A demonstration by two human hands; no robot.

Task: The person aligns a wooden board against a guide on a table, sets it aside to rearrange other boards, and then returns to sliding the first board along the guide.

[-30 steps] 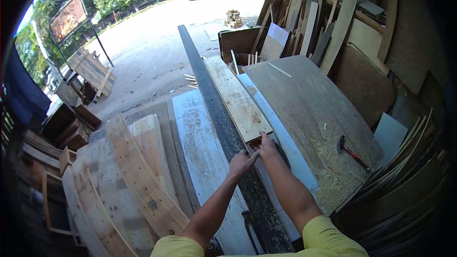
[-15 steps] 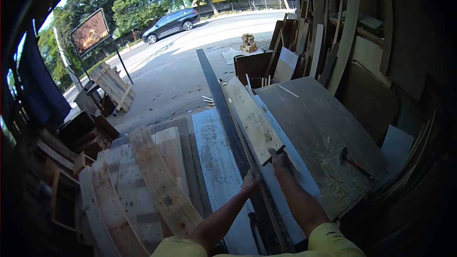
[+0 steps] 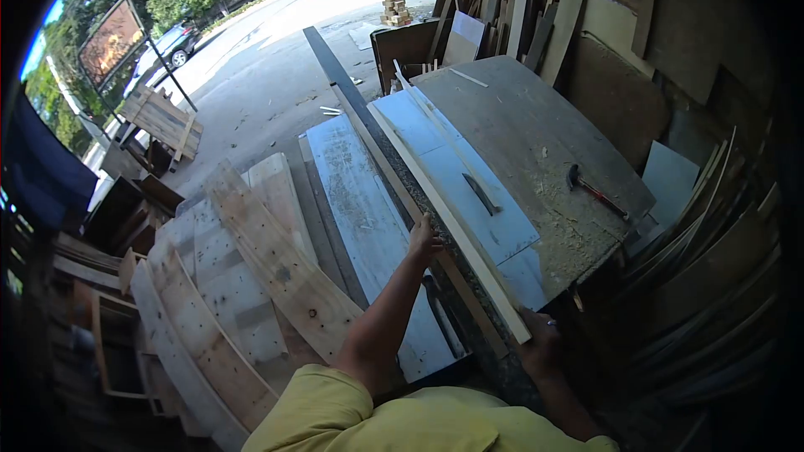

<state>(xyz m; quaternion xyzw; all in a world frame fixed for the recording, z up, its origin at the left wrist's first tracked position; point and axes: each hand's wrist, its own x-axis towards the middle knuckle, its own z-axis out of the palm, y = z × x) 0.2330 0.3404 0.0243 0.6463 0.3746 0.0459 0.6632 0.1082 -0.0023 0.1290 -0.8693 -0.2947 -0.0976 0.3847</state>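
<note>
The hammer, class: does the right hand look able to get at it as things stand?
Probably yes: nothing covers the hammer, though the right hand would likely first have to release the pale board.

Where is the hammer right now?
In the head view, the hammer lies on the right side, on the large brown board beside wood shavings, right of the light-blue panel.
</note>
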